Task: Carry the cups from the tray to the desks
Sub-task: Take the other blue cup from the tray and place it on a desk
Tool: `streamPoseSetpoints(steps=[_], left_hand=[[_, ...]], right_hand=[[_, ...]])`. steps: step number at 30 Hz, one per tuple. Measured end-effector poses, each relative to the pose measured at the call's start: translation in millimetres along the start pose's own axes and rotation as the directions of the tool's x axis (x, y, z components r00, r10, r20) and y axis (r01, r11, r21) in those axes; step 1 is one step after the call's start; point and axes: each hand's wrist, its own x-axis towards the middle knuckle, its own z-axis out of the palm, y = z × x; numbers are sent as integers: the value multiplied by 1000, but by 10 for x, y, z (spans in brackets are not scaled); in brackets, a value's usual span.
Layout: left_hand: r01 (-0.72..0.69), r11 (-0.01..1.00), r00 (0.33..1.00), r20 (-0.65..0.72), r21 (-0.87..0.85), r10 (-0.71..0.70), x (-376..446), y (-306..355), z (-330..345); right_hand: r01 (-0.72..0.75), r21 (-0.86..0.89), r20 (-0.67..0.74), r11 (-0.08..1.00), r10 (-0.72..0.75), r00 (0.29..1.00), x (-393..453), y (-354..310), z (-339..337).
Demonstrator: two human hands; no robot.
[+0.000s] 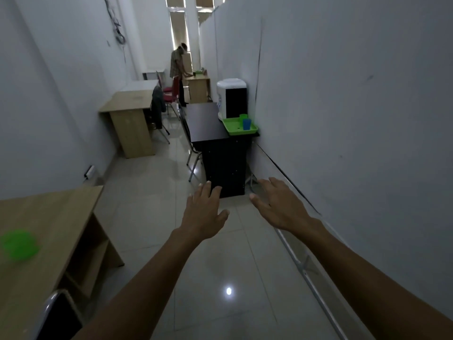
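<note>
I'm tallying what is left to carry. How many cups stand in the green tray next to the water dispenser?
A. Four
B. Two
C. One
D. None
B: the green tray on the black desk holds a blue cup and a green cup behind it, beside the water dispenser; both hands are empty.

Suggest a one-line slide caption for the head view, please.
Empty hands, left hand and right hand, approaching green tray.
</note>
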Motion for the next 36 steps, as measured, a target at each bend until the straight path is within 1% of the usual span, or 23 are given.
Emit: streamPoseSetpoints(steps=[4, 8, 15, 19, 25, 32, 36], left_hand=[[46, 999, 999, -13, -4, -46, 702, -172, 92], [72, 997, 997, -40, -4, -73, 1482, -392, 216], [84, 996, 996, 27, 29, -84, 3052, -1006, 327], [88, 996, 995, 44, 24, -89, 3993, -1359, 269], [61, 998, 996, 66, 31, -63, 5215, -1734, 285], [23, 1000, 997, 71, 9, -24, 6656, -2087, 524], [32, 999, 996, 87, -9, -31, 7581, -2239, 715]], right_hand=[[15, -2, 45, 1000, -15, 999, 796, 136, 60], [36, -19, 54, 999, -35, 998, 1617, 298, 167], [77, -32, 76, 997, -74, 994, 3249, 439, 387], [53, -56, 95, 997, -48, 994, 4180, 476, 444], [13, -43, 54, 999, -11, 998, 5400, 670, 535], [-28, 6, 39, 1000, 27, 999, 6794, 1087, 863], [-34, 51, 42, 998, 32, 999, 7624, 1436, 1016]])
